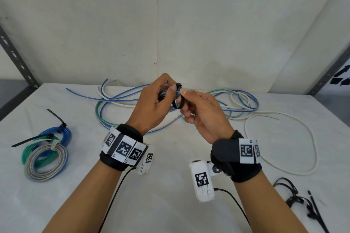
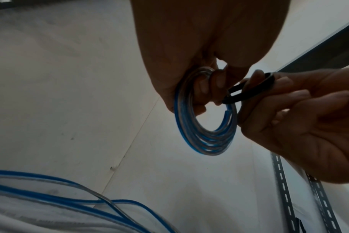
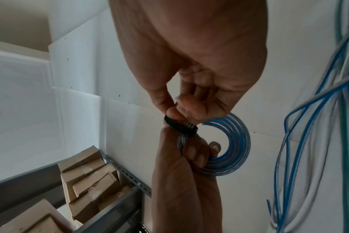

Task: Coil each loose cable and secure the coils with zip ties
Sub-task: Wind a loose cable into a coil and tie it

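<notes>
Both hands raised above the tabletop (image 1: 170,185), meeting mid-air. Left hand (image 1: 151,106) grip closed around a small blue-and-clear cable coil (image 2: 205,134), fingers curled through its ring. Right hand (image 1: 202,113) grip pinches a black zip tie (image 1: 178,98), looped at the coil's top just beside the left thumb. Beyond the grips: loose cables (image 1: 208,104) in a tangle. Left of the left grip: three tied coils (image 1: 45,153). Right of the right grip: spare zip ties (image 1: 303,202).

The white surface (image 1: 170,204) carried three tied coils (image 1: 46,154) at its left. Loose cables (image 1: 238,104) sprawled along the far edge, and black zip ties (image 1: 301,202) lay near right.
</notes>
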